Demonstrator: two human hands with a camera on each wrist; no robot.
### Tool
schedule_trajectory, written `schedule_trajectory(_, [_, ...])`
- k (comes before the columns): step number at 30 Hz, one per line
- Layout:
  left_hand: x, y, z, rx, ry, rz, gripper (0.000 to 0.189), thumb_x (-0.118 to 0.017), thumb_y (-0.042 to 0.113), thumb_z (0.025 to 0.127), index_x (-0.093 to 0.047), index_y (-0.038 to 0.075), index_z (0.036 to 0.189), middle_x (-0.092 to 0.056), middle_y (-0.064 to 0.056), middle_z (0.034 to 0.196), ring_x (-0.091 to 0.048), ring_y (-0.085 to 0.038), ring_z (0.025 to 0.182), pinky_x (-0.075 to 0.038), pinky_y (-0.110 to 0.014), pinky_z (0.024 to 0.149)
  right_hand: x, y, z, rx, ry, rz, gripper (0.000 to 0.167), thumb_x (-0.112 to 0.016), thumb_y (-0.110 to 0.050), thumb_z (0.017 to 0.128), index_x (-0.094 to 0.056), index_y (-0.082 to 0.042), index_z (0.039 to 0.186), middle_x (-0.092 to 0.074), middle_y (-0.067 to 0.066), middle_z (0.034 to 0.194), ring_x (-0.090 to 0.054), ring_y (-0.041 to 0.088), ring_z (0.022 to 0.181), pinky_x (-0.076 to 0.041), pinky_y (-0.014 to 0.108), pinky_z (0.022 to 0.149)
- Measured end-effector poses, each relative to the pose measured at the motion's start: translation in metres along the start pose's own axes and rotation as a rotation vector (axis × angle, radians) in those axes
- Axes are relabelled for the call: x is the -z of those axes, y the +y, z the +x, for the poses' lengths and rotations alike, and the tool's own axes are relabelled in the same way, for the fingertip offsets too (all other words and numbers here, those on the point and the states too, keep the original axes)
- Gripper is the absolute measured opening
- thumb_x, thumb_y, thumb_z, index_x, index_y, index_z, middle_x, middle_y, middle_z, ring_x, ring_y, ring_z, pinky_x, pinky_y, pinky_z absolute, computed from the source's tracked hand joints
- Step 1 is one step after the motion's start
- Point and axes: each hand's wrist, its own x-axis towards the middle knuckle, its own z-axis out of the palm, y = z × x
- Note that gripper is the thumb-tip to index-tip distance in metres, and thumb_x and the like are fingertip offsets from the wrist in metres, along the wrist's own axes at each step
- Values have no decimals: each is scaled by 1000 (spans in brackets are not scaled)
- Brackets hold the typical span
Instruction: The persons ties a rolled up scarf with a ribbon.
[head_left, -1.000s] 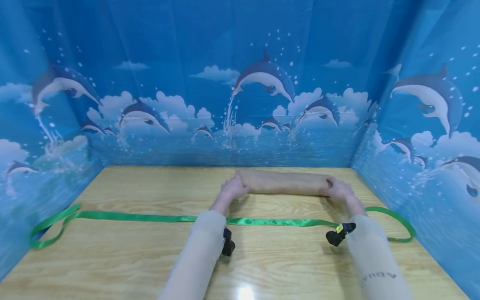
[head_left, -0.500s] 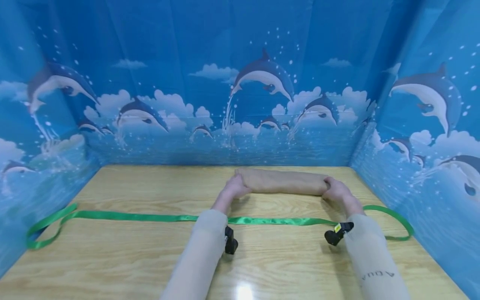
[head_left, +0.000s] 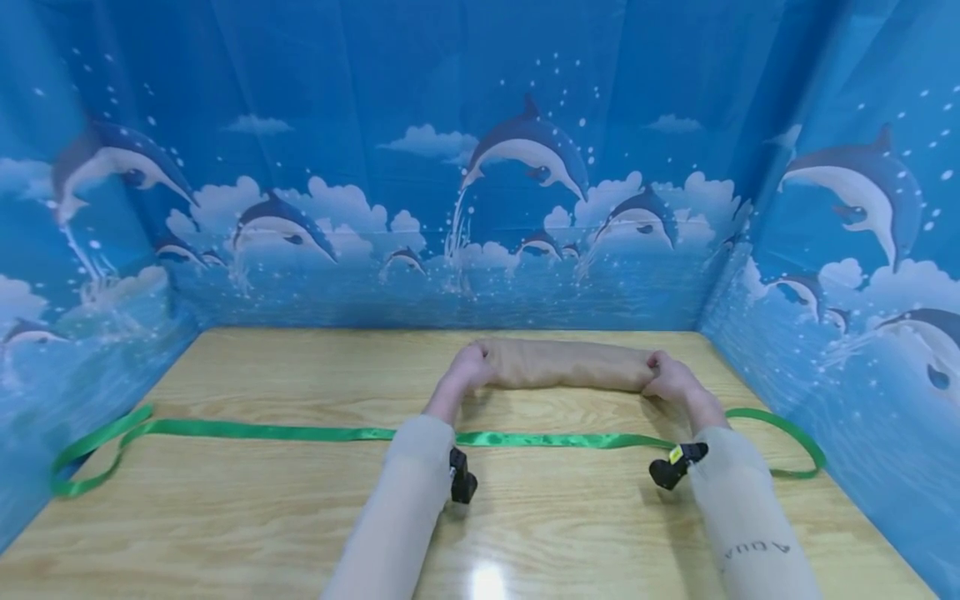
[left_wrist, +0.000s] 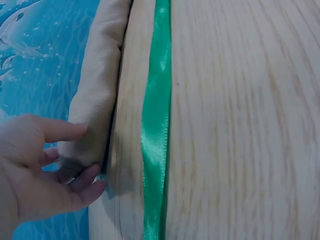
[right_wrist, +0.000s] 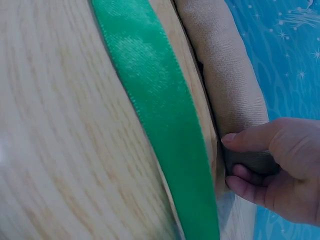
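Observation:
A tan rolled-up cloth (head_left: 570, 364) lies lengthwise near the back edge of the wooden table, right of centre. My left hand (head_left: 467, 368) holds its left end; in the left wrist view the thumb lies over the cloth roll (left_wrist: 97, 75) and the other fingers curl at the end. At the opposite end, my right hand (head_left: 675, 381) pinches the cloth, with thumb (right_wrist: 242, 139) and curled fingers around the tip in the right wrist view. Between the roll and my sleeves, a green satin ribbon (head_left: 270, 432) stretches across the table, passing under both forearms.
The ribbon curves into a loop at the left edge and bends back at the right edge. Blue dolphin-print curtains (head_left: 360, 167) enclose the table (head_left: 300, 517) at the back and both sides. A black wrist camera (head_left: 462, 477) sits on each sleeve.
My left fingers have shifted slightly around the roll's left end, which now looks more rounded. The right hand keeps its hold, and the ribbon lies as before.

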Motion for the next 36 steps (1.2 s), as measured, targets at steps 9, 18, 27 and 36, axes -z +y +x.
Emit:
schedule_trajectory(9, [-6,-1,0,-51,103,236,41,-58,-3,80,-51,-2,121,-56,-17,117,-51,-32,111,-42,-39,95,-4,1,4,19,5,-55,46,-67,-2,73,-41,9,109,-50,34,106,-49,47,100,-41,53,85])
schedule_trajectory(18, [-4,-1,2,-106,67,383,40,-59,-6,80,-55,2,119,-61,-12,112,-57,-26,103,-48,-34,88,-5,0,2,89,61,-139,39,-63,0,75,-45,10,107,-52,33,104,-50,47,99,-41,54,84])
schedule_trajectory(27, [1,8,-1,-192,55,543,24,-63,-4,80,-64,7,100,-64,-6,96,-60,-21,90,-51,-32,79,3,-3,-4,299,170,-325,19,-65,-1,79,-54,1,94,-52,17,87,-54,34,78,-45,47,66])
schedule_trajectory(36, [6,13,-8,-379,247,773,19,-62,1,82,-63,6,100,-59,-15,90,-59,-25,79,-52,-34,64,11,-5,-11,404,318,-456,21,-68,-7,78,-58,-2,96,-51,16,86,-51,31,73,-43,45,58])
